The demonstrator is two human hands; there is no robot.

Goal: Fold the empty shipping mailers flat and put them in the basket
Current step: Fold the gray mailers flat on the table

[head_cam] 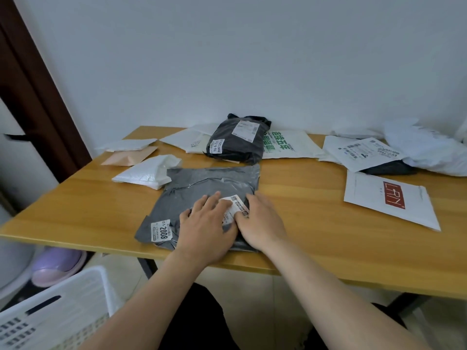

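Observation:
A grey plastic mailer [202, 183] with white labels lies near the front edge of the wooden table [316, 236]. My left hand [206, 228] presses flat on its near half, fingers straight. Beside it, my right hand [261, 221] also lies flat on the mailer, its fingers over a white shipping label. The white slatted basket [58, 311] stands on the floor at the lower left, below the table edge.
Several other mailers lie on the table: a white bubble one [146, 171], a pink one [129, 155], a black one [237, 140], a green-printed white one [288, 145], a red-logo white one [389, 200], and a crumpled heap [424, 147] at far right. A wall backs the table.

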